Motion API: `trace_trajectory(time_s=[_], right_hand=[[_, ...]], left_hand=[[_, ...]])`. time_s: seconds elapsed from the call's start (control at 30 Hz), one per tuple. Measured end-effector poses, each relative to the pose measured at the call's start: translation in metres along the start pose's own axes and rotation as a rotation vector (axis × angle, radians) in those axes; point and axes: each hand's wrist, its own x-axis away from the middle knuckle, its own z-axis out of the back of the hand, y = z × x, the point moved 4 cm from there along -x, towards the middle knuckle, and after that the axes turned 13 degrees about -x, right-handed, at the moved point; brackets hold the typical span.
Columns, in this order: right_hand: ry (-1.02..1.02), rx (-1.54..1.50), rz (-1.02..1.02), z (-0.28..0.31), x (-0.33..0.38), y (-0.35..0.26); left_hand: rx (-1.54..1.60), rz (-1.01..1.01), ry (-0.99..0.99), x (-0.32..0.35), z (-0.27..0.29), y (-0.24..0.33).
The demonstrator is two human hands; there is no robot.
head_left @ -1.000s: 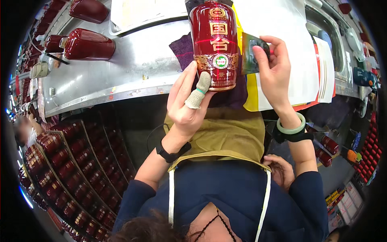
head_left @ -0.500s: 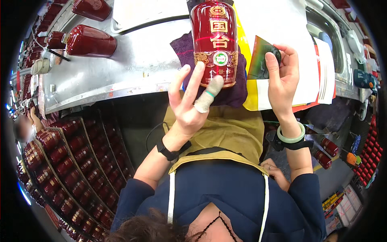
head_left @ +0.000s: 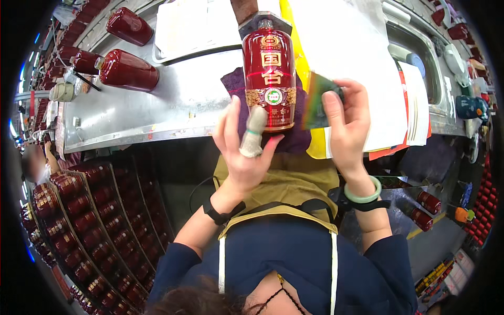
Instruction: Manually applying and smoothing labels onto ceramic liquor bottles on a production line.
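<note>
A dark red glass bottle [head_left: 269, 79] with gold lettering and a round green-and-white emblem lies face up on a purple cloth [head_left: 298, 137], its neck pointing away from me. At its base is my left hand [head_left: 244, 164], fingers stretched apart. The finger wearing a pale fabric sleeve [head_left: 253, 137] overlaps the lower left of the bottle, and the thumb is by the bottom edge; whether they press on the glass I cannot tell. To the bottle's right, my right hand [head_left: 350, 119] pinches a thin, flat green-and-amber sheet [head_left: 317, 102], blurred by motion.
More red bottles [head_left: 129, 71] lie at the back left of the metal table [head_left: 191, 100]. A dark block [head_left: 265, 20] is beneath the bottle's neck. White and yellow sheets [head_left: 378, 113] spread to the right, near a sink [head_left: 420, 58]. Racks of bottles [head_left: 97, 215] stand lower left.
The sheet in my right hand has moved left, closer to the bottle. My left hand has shifted down toward the bottle's base, its thumb now showing. The whole view has moved slightly.
</note>
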Motion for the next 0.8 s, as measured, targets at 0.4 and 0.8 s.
trace_trajectory(time_s=[0.4, 0.8], right_hand=[[-0.084, 0.174, 0.080, 0.000, -0.016, 0.006], [-0.759, 0.569, 0.861, -0.027, 0.006, -0.019]], left_hand=[[0.266, 0.078, -0.230, -0.030, -0.016, -0.030], [0.209, -0.008, -0.191, -0.038, -0.018, -0.025]])
